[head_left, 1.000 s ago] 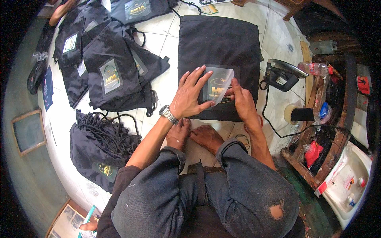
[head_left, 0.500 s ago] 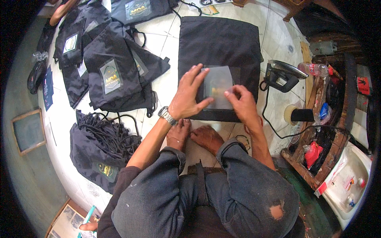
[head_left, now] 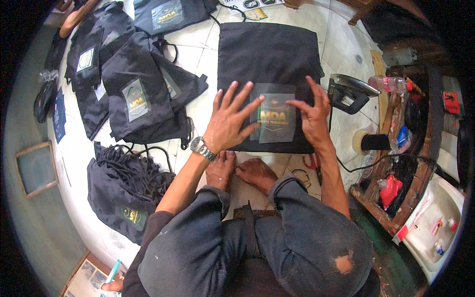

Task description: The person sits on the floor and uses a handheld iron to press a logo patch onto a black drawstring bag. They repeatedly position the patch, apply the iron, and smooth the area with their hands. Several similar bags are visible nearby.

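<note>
A black drawstring bag (head_left: 267, 52) lies flat on the tiled floor before my feet. On its lower half rests a clear transfer film (head_left: 277, 133) with a gold and green printed emblem. My left hand (head_left: 226, 121), with a steel watch at the wrist, lies with fingers spread on the bag at the film's left edge. On the film's right side, my right hand (head_left: 314, 115) has its thumb and fingers apart, holding nothing. A black clothes iron (head_left: 350, 94) stands on the floor just right of the bag.
Black bags with film patches (head_left: 131, 94) lie heaped at left, and another bag pile with cords (head_left: 123, 183) sits nearer me. Right are a tape roll (head_left: 360, 141), a plastic bottle (head_left: 391, 84), a wooden frame (head_left: 396, 198) and a white container (head_left: 435, 222). The iron's cord (head_left: 376, 161) crosses the floor.
The film now lies flat with its emblem clearly visible. My right hand has let go of it and opened, moving slightly right and up. My left hand has spread its fingers.
</note>
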The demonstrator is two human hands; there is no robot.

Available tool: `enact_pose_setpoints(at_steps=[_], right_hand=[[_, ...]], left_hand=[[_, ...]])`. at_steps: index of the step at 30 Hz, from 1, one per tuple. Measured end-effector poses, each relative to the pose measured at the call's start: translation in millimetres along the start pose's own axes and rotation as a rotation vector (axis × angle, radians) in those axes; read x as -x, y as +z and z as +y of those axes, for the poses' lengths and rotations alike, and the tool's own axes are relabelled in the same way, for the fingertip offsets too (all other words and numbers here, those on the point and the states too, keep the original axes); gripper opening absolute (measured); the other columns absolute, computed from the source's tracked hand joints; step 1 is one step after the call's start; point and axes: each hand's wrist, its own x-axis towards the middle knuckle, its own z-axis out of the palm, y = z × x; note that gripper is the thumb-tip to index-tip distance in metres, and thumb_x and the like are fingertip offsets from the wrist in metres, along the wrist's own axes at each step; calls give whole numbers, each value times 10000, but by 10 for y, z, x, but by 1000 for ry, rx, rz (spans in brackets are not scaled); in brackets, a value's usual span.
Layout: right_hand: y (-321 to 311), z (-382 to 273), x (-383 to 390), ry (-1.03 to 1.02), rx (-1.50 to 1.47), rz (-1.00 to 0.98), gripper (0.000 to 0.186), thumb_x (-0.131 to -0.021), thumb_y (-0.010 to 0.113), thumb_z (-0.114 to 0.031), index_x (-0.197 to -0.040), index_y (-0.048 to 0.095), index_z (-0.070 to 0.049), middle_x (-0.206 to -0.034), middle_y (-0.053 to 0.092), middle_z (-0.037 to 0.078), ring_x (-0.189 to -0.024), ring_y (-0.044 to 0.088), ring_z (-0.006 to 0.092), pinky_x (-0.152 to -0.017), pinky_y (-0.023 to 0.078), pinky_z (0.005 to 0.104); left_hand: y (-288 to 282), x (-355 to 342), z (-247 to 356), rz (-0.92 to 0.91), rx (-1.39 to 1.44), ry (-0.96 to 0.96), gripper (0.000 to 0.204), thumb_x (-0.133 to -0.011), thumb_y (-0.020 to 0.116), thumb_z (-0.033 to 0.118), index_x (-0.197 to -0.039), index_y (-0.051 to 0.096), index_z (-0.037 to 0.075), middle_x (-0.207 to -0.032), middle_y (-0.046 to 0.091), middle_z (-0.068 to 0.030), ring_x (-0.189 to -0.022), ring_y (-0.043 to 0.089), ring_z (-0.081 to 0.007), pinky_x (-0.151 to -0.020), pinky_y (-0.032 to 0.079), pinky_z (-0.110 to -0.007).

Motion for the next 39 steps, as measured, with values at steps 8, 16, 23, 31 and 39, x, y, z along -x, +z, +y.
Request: enact_pose_setpoints(at_steps=[8,16,23,31,39], right_hand=[[-287,157,366,348,-102,495,213,-1014,560,-110,-1165,674,-13,-1272,609,153,-1140,598,316,-979,473,398],[22,-64,655,454,-188,254,253,-1041,586,-189,-1202,633,0,-1063,685,130,-988,643,250,-885,504,379],[204,-453,690,543,-461,62,317,-1044,588,-165,-1305,618,13,-1110,743,121,-988,698,196,-852,545,311],[183,-444,542,617,-450,106,270,-1009,611,-158,-1229,651,-6,-1081,720,156,-975,690,294,-866,534,393],[199,-419,599,417,-276,102,219,-1015,585,-125,-1188,659,-11,-1085,665,159,-1013,651,318,-904,510,414]], left_hand=[[108,28,16,-41,-150,-66,768,-899,655,589,-1585,426,329,-1724,233,-65,-1593,149,-349,-1233,70,-654],[158,37,156,-108,-3,-25,831,-896,648,618,-1614,372,302,-1730,196,-106,-1591,134,-375,-1220,34,-690],[144,67,23,-36,-3,-14,838,-901,641,618,-1619,360,292,-1730,188,-122,-1589,121,-394,-1214,47,-693],[294,83,144,-8,-101,-71,875,-854,635,721,-1588,420,295,-1715,245,-89,-1590,125,-365,-1196,20,-713],[299,29,430,-40,7,-178,886,-864,655,685,-1597,403,258,-1705,269,-45,-1588,121,-354,-1198,10,-723]])
